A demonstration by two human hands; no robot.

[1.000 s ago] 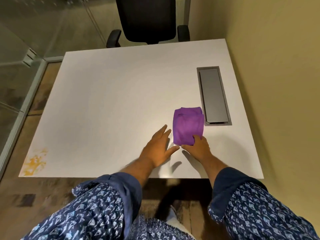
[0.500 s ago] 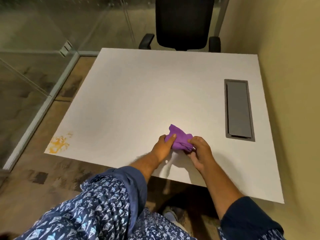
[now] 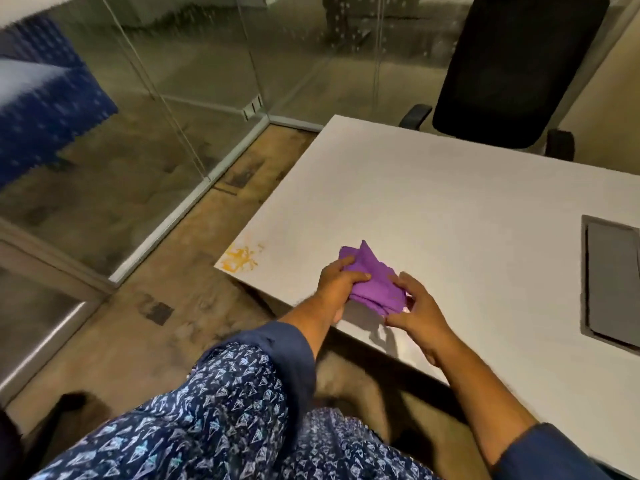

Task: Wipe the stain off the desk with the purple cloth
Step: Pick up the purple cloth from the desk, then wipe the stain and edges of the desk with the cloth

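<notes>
The purple cloth (image 3: 375, 282) is bunched up just above the near edge of the white desk (image 3: 450, 209). My left hand (image 3: 337, 282) grips its left side, thumb on top. My right hand (image 3: 415, 308) pinches its right end. A yellow-orange stain (image 3: 240, 258) marks the desk's near left corner, a short way left of the cloth and my left hand. Part of the cloth is hidden inside my fingers.
A grey cable hatch (image 3: 613, 282) is set into the desk at the right. A black office chair (image 3: 509, 71) stands behind the far edge. A glass partition (image 3: 156, 98) with a metal floor rail runs along the left, close to the stained corner.
The cloth lay flat and folded by the hatch; both hands have picked it up, crumpled it and carried it left toward the stained corner. The view has swung left.
</notes>
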